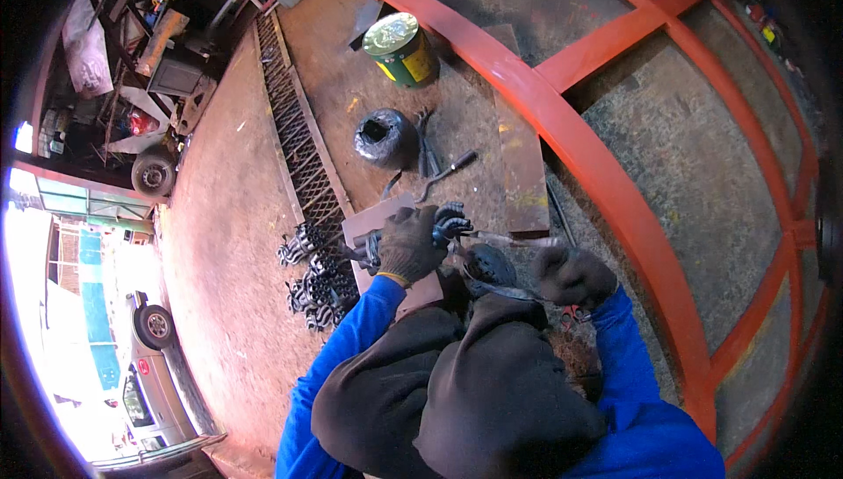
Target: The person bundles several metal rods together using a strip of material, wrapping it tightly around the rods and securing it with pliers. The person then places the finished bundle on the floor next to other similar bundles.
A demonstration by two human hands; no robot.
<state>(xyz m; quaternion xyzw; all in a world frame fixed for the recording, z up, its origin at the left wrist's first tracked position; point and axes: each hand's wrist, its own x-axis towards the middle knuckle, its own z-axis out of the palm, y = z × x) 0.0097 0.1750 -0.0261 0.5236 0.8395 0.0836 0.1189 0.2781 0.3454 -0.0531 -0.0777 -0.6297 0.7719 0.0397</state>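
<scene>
A dark grey-brown work glove (413,246) covers the left hand (409,238), its cloth edged at the wrist by a narrow yellow band (394,279), and a similarly dark, matte glove covers the right hand (575,277). Bright blue long sleeves run down to the gloves, the left sleeve (351,334) and the right sleeve (630,360) both plain and lightly creased. At the near side, loose, plain trousers (509,382) of a very dark brownish grey show broad, rounded knees and soft folds.
</scene>
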